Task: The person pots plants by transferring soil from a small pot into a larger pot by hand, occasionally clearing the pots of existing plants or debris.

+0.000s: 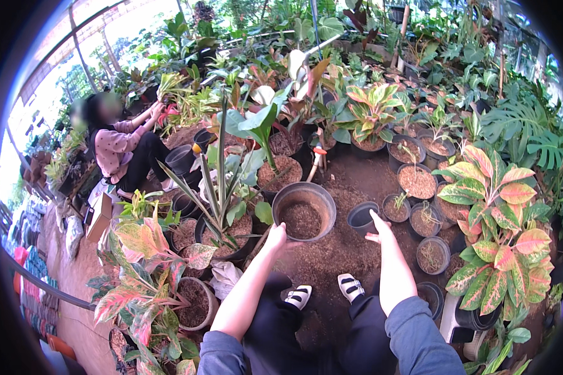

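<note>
A large dark pot [330,220], partly filled with brown soil [301,220], stands on the ground in front of me. My left hand [278,239] is at its lower left rim, fingers stretched out and holding nothing that I can see. Whether it touches the rim I cannot tell. My right hand [380,230] hovers beside a small black pot [360,217], with thumb and fingers apart and nothing in them. A trowel-like tool with an orange-and-white end [319,151] leans behind the large pot.
Several small pots with seedlings [425,219] stand to the right, near a big pink-and-green leafy plant [503,231]. A spiky potted plant [222,194] and a pot of soil [197,303] are on the left. Another person [122,147] sits at the far left, handling a plant.
</note>
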Action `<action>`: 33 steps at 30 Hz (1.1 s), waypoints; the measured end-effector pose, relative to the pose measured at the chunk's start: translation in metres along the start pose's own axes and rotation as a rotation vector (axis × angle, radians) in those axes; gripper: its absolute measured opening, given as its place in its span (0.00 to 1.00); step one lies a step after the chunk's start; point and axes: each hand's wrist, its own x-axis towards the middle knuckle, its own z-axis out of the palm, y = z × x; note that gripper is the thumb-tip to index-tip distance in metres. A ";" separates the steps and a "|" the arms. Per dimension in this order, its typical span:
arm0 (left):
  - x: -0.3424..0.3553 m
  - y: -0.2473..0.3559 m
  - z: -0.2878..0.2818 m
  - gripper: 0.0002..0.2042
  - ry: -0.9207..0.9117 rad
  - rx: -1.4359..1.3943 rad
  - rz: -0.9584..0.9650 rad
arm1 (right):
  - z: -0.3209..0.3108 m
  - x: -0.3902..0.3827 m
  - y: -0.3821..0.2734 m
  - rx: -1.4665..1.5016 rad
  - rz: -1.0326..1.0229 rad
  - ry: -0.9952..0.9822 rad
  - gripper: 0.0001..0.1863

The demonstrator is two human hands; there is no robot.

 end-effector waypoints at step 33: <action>-0.001 0.017 0.043 0.17 0.007 0.013 0.066 | 0.047 0.020 -0.034 -0.117 -0.671 0.123 0.12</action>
